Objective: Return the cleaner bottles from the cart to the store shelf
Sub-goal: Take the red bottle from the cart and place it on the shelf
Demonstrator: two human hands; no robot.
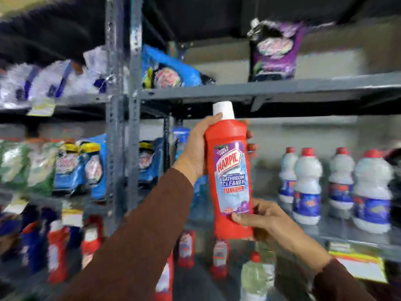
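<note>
A red bathroom cleaner bottle (230, 179) with a white cap and a purple-blue label stands upright in the air in front of the grey store shelf (238, 90). My left hand (197, 148) wraps around its upper body just under the cap. My right hand (260, 220) grips its bottom end, thumb on the front. Both sleeves are brown. The cart is out of view.
White bottles with red caps (308, 185) stand in a row on the middle shelf to the right. Blue and green pouches (69, 168) fill the left bay. Red bottles (219, 259) sit on the lower shelf. A purple pouch (273, 51) stands on the top shelf. A grey upright post (123, 105) divides the bays.
</note>
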